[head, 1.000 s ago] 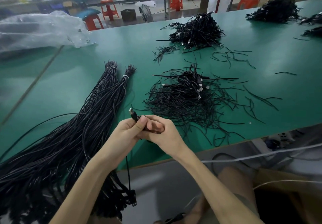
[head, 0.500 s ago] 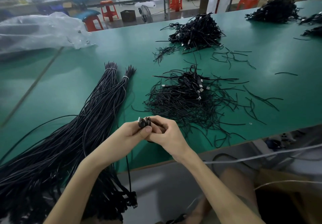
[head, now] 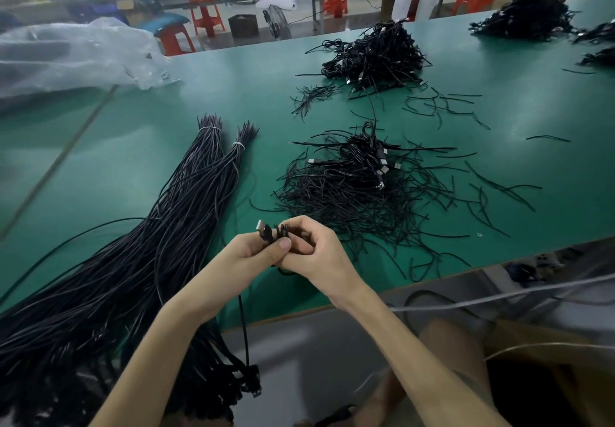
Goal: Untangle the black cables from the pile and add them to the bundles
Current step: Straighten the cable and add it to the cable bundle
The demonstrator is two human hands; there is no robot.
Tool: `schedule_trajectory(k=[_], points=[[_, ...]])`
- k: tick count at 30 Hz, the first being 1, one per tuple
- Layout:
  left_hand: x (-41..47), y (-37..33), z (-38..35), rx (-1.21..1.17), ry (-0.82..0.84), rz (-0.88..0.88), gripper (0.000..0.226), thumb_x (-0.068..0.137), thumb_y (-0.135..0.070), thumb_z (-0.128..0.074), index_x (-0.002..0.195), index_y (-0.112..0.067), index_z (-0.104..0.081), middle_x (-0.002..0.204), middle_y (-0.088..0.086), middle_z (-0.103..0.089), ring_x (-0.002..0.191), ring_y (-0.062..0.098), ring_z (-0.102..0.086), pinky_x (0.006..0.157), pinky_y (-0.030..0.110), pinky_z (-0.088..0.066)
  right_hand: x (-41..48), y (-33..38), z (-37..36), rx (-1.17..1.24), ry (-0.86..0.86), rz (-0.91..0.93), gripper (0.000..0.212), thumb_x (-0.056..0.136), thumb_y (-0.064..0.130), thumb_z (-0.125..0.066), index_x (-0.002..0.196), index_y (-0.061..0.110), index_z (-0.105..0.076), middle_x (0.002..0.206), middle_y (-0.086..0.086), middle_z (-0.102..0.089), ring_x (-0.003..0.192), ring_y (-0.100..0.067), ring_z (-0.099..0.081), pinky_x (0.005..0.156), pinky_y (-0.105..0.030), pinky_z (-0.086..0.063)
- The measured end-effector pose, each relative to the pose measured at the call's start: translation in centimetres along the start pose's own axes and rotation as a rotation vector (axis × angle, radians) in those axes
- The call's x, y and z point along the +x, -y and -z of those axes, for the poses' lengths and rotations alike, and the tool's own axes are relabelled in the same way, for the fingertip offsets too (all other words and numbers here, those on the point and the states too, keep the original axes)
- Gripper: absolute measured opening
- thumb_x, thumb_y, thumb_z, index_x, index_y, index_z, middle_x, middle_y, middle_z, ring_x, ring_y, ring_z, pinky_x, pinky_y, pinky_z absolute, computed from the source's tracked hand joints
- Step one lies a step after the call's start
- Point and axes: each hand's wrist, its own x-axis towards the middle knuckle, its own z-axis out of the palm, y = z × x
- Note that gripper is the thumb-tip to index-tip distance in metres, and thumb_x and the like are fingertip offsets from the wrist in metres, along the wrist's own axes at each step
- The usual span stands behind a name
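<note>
Cable plug (head: 262,228) now farther out of left hand (head: 254,255)

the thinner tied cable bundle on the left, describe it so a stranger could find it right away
On the green table, left of the tangled pile of black cables, lie two long straight black cable bundles. It is the right-hand bundle, slimmer and ending shorter than its neighbour, its white tie nearer the pile.

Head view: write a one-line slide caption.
Left hand and right hand grip a black cable over the green table, bundles left, tangled pile ahead.
</note>
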Motion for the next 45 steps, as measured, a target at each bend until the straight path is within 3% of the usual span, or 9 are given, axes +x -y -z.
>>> schedule_trajectory(k=[11, 17, 21, 23, 27, 31, 35, 37, 45], points=[[-0.3, 0.7, -0.6, 0.187, -0.289, -0.080, 0.014, 0.094, -0.019, -0.066, 0.099, -0.017, -0.080, 0.097, 0.004, -0.077, 0.098, 0.014, -0.073, 0.093, 0.027, -0.055, 0.0, -0.5, -0.3, -0.158, -0.067, 0.047, 0.029, 0.078, 0.023, -0.081, 0.104, 0.020, -0.067, 0.091, 0.005, -0.071, 0.085, -0.006, -0.066, 0.083, -0.034, -0.060], [-0.8, 0.7, -0.2, 0.592, -0.399, -0.098, 0.017, 0.086, -0.011, -0.080, 0.079, -0.025, -0.074, 0.083, -0.005, -0.052, 0.074, 0.008, -0.050, 0.068, 0.018, -0.035, 0.1, -0.8, -1.5, -0.499, 0.096, 0.007, 0.041, 0.097, 0.011, -0.060, 0.135, 0.025, -0.053, 0.128, 0.003, -0.062, 0.117, -0.015, -0.058, 0.103, -0.041, -0.049], [-1.1, 0.3, 0.7, 0.562, -0.363, -0.061, 0.019, 0.079, -0.014, -0.087, 0.068, -0.021, -0.074, 0.076, 0.001, -0.055, 0.070, 0.023, -0.057, 0.068, 0.040, -0.050, 0.1, -0.6, -1.5, -0.627, 0.172, -0.032, 0.068, 0.097, 0.013, -0.057, 0.154, 0.039, -0.031, 0.148, 0.004, -0.052, 0.135, -0.019, -0.048, 0.115, -0.048, -0.039], [-1.1, 0.3, 0.9, 0.538, -0.400, -0.053, 0.015, 0.078, -0.015, -0.088, 0.070, -0.015, -0.075, 0.076, 0.008, -0.058, 0.072, 0.032, -0.060, 0.069, 0.050, -0.051, 0.0, -0.4, -1.4, -0.621, 0.188, -0.017, 0.076, 0.096, 0.019, -0.059, 0.155, 0.049, -0.021, 0.147, 0.003, -0.054, 0.135, -0.021, -0.050, 0.114, -0.050, -0.040], [-1.0, 0.7, 1.2, 0.327, -0.578, -0.007, 0.015, 0.077, -0.015, -0.087, 0.076, -0.021, -0.074, 0.076, 0.003, -0.074, 0.075, 0.019, -0.071, 0.073, 0.038, -0.055, 0.1, -0.5, -1.6, -0.576, 0.137, -0.021, 0.077, 0.089, 0.056, -0.067, 0.152, 0.054, -0.022, 0.143, 0.010, -0.058, 0.134, -0.016, -0.053, 0.111, -0.041, -0.041], [-0.9, 1.2, 1.2, 0.274, -0.557, -0.024, 0.013, 0.078, -0.021, -0.085, 0.084, -0.012, -0.078, 0.079, 0.001, -0.078, 0.078, 0.018, -0.075, 0.077, 0.040, -0.061, 0.3, -0.7, -1.6, -0.550, 0.083, 0.057, 0.051, 0.096, 0.031, -0.066, 0.144, 0.032, -0.047, 0.131, 0.011, -0.064, 0.122, -0.012, -0.059, 0.105, -0.044, -0.048], [-1.0, 1.6, 2.1, 0.105, -0.643, 0.104, 0.059, 0.055, -0.036, -0.091, 0.102, -0.013, -0.064, 0.086, 0.007, -0.071, 0.075, 0.017, -0.072, 0.067, 0.027, -0.060, 0.1, -0.5, -1.8, -0.595, 0.094, 0.076, 0.037, 0.102, 0.032, -0.060, 0.137, 0.023, -0.055, 0.123, 0.008, -0.062, 0.113, -0.013, -0.058, 0.101, -0.043, -0.049], [-1.3, 1.8, 2.7, 0.020, -0.632, 0.156, 0.071, 0.049, -0.037, -0.093, 0.107, -0.012, -0.061, 0.087, 0.010, -0.069, 0.077, 0.022, -0.075, 0.072, 0.034, -0.063, 0.0, -0.5, -1.9, -0.639, 0.113, 0.096, 0.031, 0.103, 0.029, -0.058, 0.133, 0.021, -0.058, 0.117, 0.008, -0.060, 0.109, -0.015, -0.058, 0.098, -0.042, -0.049], [-2.0, 1.4, 4.9, 0.369, -0.283, 0.080, 0.031, 0.079, -0.035, -0.081, 0.102, -0.018, -0.070, 0.086, 0.004, -0.076, 0.070, 0.024, -0.076, 0.069, 0.041, -0.065, -0.5, -0.9, -2.9, -0.956, 0.073, 0.306, 0.034, 0.102, 0.001, -0.052, 0.133, 0.012, -0.056, 0.114, -0.003, -0.058, 0.104, -0.022, -0.056, 0.088, -0.039, -0.051]])
